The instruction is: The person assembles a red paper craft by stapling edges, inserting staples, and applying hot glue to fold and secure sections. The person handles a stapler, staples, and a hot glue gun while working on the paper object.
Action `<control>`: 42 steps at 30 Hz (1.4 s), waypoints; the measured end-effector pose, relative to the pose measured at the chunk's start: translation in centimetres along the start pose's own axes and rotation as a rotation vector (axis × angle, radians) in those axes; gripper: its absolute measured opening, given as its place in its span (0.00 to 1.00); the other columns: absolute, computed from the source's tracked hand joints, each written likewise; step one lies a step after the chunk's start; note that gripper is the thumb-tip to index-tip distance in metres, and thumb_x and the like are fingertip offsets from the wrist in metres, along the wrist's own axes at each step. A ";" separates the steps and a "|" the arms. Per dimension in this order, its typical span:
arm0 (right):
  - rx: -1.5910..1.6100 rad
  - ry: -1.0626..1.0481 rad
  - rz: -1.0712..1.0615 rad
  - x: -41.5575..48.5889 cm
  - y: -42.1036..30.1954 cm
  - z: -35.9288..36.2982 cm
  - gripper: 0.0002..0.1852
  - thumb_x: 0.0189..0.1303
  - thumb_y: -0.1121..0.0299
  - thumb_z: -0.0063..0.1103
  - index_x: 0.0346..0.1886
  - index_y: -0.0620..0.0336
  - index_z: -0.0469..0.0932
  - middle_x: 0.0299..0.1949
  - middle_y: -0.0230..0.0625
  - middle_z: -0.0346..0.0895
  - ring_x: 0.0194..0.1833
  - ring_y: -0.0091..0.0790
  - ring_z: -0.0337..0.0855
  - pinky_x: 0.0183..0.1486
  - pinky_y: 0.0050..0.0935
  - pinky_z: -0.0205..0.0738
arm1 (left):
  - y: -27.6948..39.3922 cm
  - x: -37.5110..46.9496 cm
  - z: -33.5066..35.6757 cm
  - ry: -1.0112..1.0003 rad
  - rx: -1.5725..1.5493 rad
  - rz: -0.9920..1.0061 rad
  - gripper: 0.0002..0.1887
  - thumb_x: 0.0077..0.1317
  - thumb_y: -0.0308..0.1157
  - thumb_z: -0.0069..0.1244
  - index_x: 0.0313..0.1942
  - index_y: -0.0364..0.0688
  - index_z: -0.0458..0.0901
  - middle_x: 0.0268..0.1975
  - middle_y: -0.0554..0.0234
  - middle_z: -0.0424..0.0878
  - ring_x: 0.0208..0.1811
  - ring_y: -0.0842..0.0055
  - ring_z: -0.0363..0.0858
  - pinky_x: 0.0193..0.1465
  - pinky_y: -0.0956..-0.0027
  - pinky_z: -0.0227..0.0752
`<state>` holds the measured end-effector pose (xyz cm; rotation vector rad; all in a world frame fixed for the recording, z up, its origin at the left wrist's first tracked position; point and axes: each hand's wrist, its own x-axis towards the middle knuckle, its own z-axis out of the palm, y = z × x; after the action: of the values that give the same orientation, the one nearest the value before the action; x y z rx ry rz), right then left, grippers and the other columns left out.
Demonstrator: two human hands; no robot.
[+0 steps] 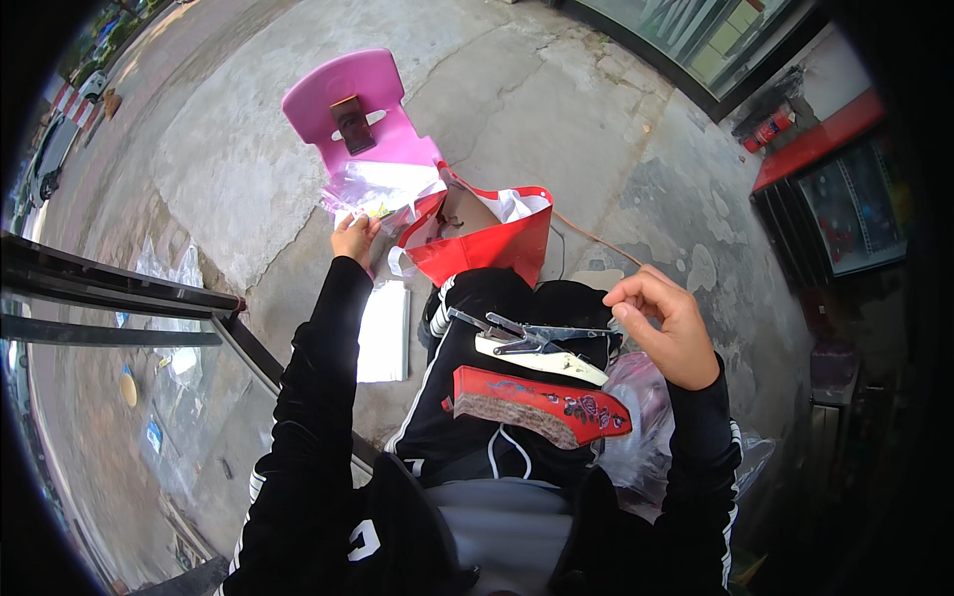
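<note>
My left hand (355, 238) has its fingers on the near edge of a clear plastic bag (387, 182), which lies on the seat of a pink plastic chair (350, 78). My right hand (663, 324) is raised over the right side of my lap, fingers curled and thumb near the fingertips; anything thin between them cannot be made out. Across my lap lies a hinged metal hand tool (522, 335) with a cream-coloured part (548, 360). Closer to me rests a red shoe-shaped piece (551, 406) with flower embroidery and a rough brown side.
A red bag (484, 249) stands open before my knees. White sheets (384, 331) lie on the ground to the left. A small dark box (353, 125) leans on the chair back. More clear plastic (641, 432) is by my right thigh. A dark metal frame (119, 279) reaches in from the left.
</note>
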<state>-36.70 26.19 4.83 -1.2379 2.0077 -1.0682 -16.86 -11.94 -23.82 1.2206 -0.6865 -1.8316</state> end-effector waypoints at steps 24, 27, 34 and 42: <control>-0.917 -0.275 -0.263 0.9 2.0 5.4 0.04 0.57 0.76 0.60 0.35 0.64 0.80 0.37 0.42 0.79 0.39 0.48 0.86 0.39 0.45 0.81 | 9.8 -25.0 2.5 -0.912 0.764 -0.171 0.20 0.79 0.45 0.49 0.47 0.35 0.84 0.34 0.66 0.84 0.34 0.85 0.80 0.39 0.76 0.76; -1.015 -0.234 -0.330 1.1 2.3 5.9 0.03 0.55 0.76 0.58 0.32 0.64 0.80 0.36 0.41 0.79 0.38 0.47 0.87 0.38 0.45 0.82 | 8.7 -24.9 2.3 -0.921 1.113 0.050 0.26 0.78 0.51 0.49 0.45 0.32 0.87 0.33 0.64 0.84 0.37 0.80 0.80 0.44 0.73 0.74; -0.794 -0.262 -0.239 2.0 4.6 4.7 0.08 0.56 0.69 0.62 0.35 0.62 0.83 0.37 0.42 0.81 0.37 0.52 0.85 0.41 0.49 0.80 | 6.1 -21.6 4.5 -1.048 1.161 -0.116 0.21 0.77 0.47 0.53 0.49 0.35 0.86 0.41 0.70 0.84 0.43 0.84 0.78 0.49 0.75 0.72; -0.275 -0.192 -0.059 3.0 3.1 2.3 0.11 0.60 0.66 0.65 0.37 0.66 0.84 0.30 0.45 0.79 0.31 0.45 0.83 0.36 0.39 0.74 | 7.1 -25.4 10.4 -0.807 0.337 -0.077 0.29 0.72 0.40 0.61 0.64 0.35 0.66 0.52 0.57 0.82 0.51 0.77 0.82 0.55 0.70 0.77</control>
<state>-37.62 23.50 0.86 -1.4873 2.0256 -0.6835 -19.04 6.03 -1.99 0.6616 -1.4478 -2.3403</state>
